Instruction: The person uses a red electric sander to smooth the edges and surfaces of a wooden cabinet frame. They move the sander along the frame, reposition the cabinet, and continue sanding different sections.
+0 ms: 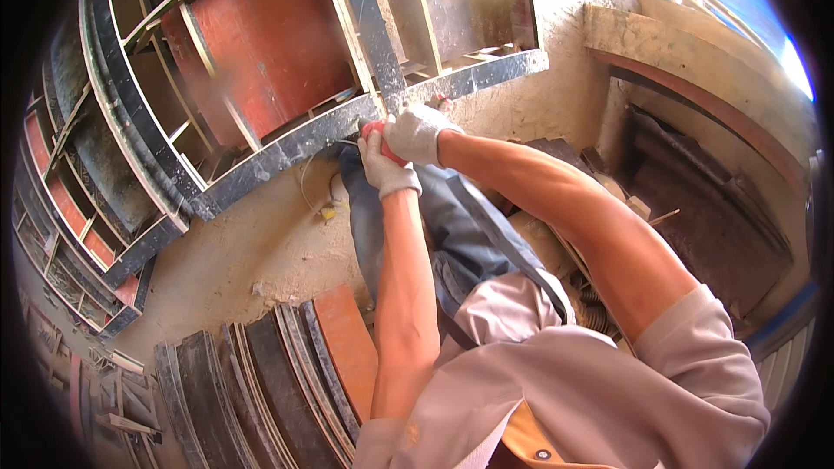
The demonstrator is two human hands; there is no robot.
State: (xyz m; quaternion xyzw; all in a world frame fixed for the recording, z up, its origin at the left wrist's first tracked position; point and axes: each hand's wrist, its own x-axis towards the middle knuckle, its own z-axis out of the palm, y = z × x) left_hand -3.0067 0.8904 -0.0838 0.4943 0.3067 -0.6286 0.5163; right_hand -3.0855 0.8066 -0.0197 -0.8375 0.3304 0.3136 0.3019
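Observation:
Both my hands wear pale knit work gloves and meet at the dark edge beam (295, 133) of a large frame of panels and ribs. My left hand (384, 168) is closed around something red (396, 155), mostly hidden by the gloves; I cannot tell what it is. Just above and to the right, my right hand (415, 133) is closed too, pressed against the left one. What its fingers hold is hidden. Beside the hands, a dark upright rib (369, 22) joins the beam. Within the frame sits a reddish-brown panel (261, 43).
Curved dark boards (252, 382) and an orange-brown board (346, 339) stand stacked at lower left. A thin wire hangs beside a small yellow piece (327, 212) on the floor. Dark sheets (695, 200) and scrap wood lie to the right. My legs (452, 217) are below the beam.

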